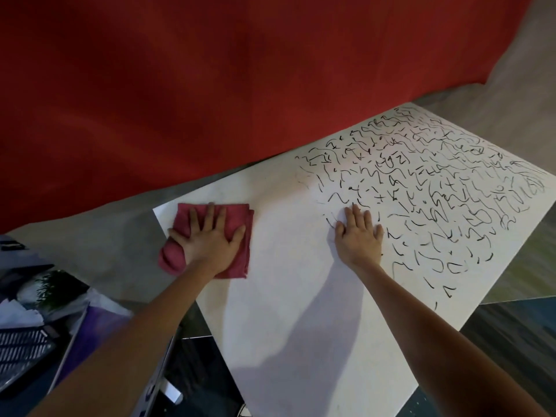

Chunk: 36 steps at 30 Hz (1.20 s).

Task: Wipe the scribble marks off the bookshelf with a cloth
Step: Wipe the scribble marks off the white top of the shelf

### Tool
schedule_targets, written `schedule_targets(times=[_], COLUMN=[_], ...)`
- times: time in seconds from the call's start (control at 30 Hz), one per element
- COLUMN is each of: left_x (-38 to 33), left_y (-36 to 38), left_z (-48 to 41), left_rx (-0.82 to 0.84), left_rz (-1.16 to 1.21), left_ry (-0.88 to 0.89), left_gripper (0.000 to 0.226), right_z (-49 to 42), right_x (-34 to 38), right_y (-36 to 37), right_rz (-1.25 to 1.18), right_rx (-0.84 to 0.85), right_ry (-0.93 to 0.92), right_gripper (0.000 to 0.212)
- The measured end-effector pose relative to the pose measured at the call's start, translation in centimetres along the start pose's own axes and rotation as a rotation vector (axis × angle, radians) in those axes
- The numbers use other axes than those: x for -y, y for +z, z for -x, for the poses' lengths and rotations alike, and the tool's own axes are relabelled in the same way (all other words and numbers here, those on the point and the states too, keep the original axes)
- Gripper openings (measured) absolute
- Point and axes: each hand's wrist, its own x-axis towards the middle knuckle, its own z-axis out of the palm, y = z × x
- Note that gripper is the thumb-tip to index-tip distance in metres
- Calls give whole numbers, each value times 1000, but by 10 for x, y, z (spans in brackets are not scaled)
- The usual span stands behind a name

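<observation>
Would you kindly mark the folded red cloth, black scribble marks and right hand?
folded red cloth (238, 213), head view, upper right corner
black scribble marks (436, 191), head view, patch middle
right hand (359, 239), head view, its back

The white bookshelf top (285, 296) carries a folded red cloth (242, 214) at one corner. Right of the cloth, a right hand (359, 233) rests flat. Farther right, black scribble marks (436, 191) cover the surface.

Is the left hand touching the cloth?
Touching. The head view shows the left hand pressed flat on the cloth, fingers spread across it.
</observation>
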Motion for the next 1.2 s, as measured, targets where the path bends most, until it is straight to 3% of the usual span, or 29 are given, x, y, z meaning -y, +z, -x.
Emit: schedule_targets(times=[0.3, 0.4, 0.47, 0.53, 0.6, 0.7, 0.8, 0.9, 0.97, 1.07, 1.2], left_x=[-99, -134, -141, -136, -123, -89, -56, -48, -50, -51, -45], left_y=[13, 11, 10, 7, -4, -18, -19, -9, -4, -2, 4], left_z=[17, 10, 7, 0, -16, -57, -103, -122, -124, -127, -130], left_rx=[33, 77, 110, 113, 33, -106, -102, -95, -183, -213, -234], left_rz=[-21, -17, 66, 235, 331, 277, 328, 245, 205, 157, 44], left_ry=[302, 438, 478, 493, 466, 330, 198, 201, 225, 250, 282], left_gripper=[71, 69, 66, 64, 59, 50, 47, 54, 53, 50, 44], right_z=[-5, -11, -4, 3, 10, 17, 26, 10, -19, -78, -164], right_x=[-4, -5, -6, -4, 17, 65, 100, 103, 106, 110, 108], right_y=[6, 7, 3, -4, -8, 7, 23, 22, 18, 16, 14], right_rz=[-13, -137, -444, -683, -638, -375, -80, 17, 45, 51, 108], right_rx=[-44, -98, -215, -450, -537, -257, 9, 59, 82, 103, 104], right_ry=[-14, -13, 60, 63, -92, -374, -366, -302, -211, -99, -75], right_gripper=[51, 50, 44, 44, 45, 54, 76, 84, 85, 71, 71])
